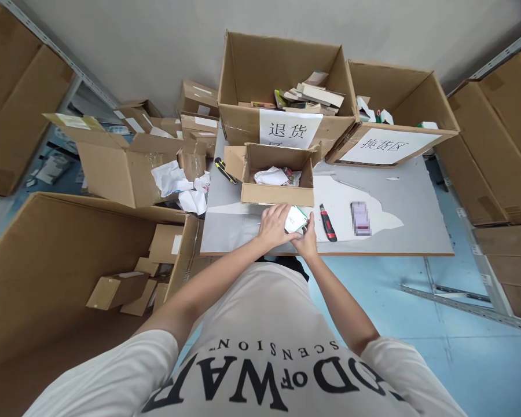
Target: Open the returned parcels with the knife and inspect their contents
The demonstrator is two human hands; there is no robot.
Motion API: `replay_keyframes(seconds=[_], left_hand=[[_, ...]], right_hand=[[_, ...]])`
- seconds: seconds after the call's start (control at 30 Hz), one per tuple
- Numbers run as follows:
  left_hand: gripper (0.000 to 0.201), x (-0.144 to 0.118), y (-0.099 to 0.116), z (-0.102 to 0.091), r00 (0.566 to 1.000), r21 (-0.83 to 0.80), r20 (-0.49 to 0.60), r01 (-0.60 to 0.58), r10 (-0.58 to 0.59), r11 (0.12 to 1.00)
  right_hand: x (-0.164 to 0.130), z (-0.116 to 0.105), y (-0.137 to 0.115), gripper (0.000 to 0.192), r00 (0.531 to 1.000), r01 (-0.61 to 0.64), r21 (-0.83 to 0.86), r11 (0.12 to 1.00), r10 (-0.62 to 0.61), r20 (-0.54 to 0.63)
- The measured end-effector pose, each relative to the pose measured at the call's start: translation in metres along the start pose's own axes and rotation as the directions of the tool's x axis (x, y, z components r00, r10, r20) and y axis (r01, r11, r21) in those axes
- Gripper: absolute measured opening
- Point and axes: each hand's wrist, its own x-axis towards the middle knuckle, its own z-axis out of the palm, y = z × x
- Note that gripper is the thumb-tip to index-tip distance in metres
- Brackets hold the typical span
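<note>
Between my two hands is a small white box with green edges point(296, 219), held just above the table's front part. My left hand point(274, 225) wraps around its left side, thumb across the near face. On the right side and lower corner, my right hand point(307, 240) grips the same box. Directly beyond it stands an open cardboard box point(278, 194) with white crumpled paper point(271, 176) and colourful packets inside. A red and black utility knife point(328, 223) lies right of my hands. Farther right is a blurred purple item point(360, 219).
Behind stand two large labelled cartons, the left carton point(243, 124) holding books and the right carton point(391, 145) small boxes. A yellow and black cutter point(224, 170) lies at the table's left. A big carton point(39, 249) with small boxes stands at left, beside crumpled paper point(171, 178).
</note>
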Motion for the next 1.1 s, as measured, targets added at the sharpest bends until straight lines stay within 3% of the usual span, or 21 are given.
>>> replay_keyframes(seconds=[0.37,0.47,0.57,0.7,0.83,0.93,1.1], left_hand=[[0.078,0.011,0.019,-0.012,0.999,0.042,0.028,0.044,-0.045,0.998],[0.068,0.016,0.021,-0.014,0.99,0.077,0.047,-0.135,0.131,0.988],[0.052,0.024,0.023,-0.013,0.927,0.084,0.154,-0.358,0.343,0.93],[0.049,0.03,0.021,-0.011,0.871,0.092,0.267,-0.449,0.412,0.889],[0.043,0.023,0.015,-0.018,0.869,0.092,0.204,-0.475,0.451,0.875],[0.039,0.005,0.008,-0.026,0.893,0.088,0.108,-0.447,0.437,0.89],[0.039,-0.034,0.001,-0.021,0.974,0.053,-0.028,-0.221,0.223,0.974]], right_hand=[[-0.009,0.005,-0.003,0.103,0.999,-0.011,0.06,0.998,0.013,-0.034],[-0.011,0.004,-0.004,0.106,0.999,0.011,0.086,0.996,-0.008,-0.035],[-0.014,0.003,-0.003,0.108,0.997,0.058,0.148,0.987,-0.05,-0.054],[-0.015,0.002,0.001,0.109,0.996,0.031,0.169,0.985,-0.016,-0.089],[-0.013,0.002,0.001,0.11,0.996,0.025,0.172,0.985,-0.009,-0.09],[-0.007,0.003,0.001,0.109,0.997,0.042,0.206,0.978,-0.027,-0.077],[0.004,0.001,0.007,0.107,0.994,0.018,0.218,0.976,0.005,-0.107]])
